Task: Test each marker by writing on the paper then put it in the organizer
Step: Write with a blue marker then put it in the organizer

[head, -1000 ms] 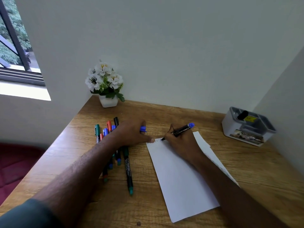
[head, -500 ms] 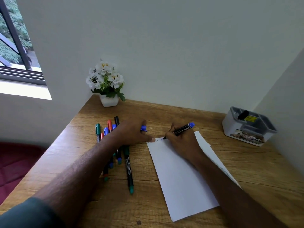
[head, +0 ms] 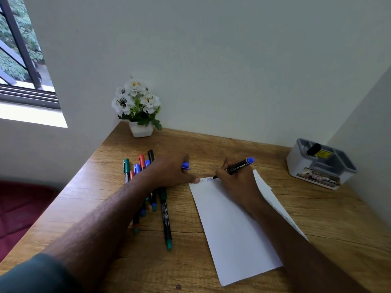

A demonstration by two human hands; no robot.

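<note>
My right hand [head: 237, 182] grips a black marker with a blue end [head: 239, 166], its tip touching the top edge of the white paper [head: 237, 235], where small blue letters show. My left hand [head: 169, 172] rests on the desk at the paper's top left corner, a fingertip pressing on the sheet, and holds a blue cap [head: 185, 165]. Several markers [head: 146, 163] in green, red, blue and black lie in a bunch under and behind my left hand. The grey organizer [head: 321, 163] stands at the far right with one black marker [head: 313, 149] inside.
A white pot of white flowers [head: 138, 106] stands in the desk's back left corner. Walls close the desk at the back and right. The desk's left edge [head: 69, 187] drops off above a dark red seat. A second sheet peeks from under the paper.
My right hand has moved the marker tip a little to the right along the paper's top edge, leaving blue letters. My left hand has stayed in place.
</note>
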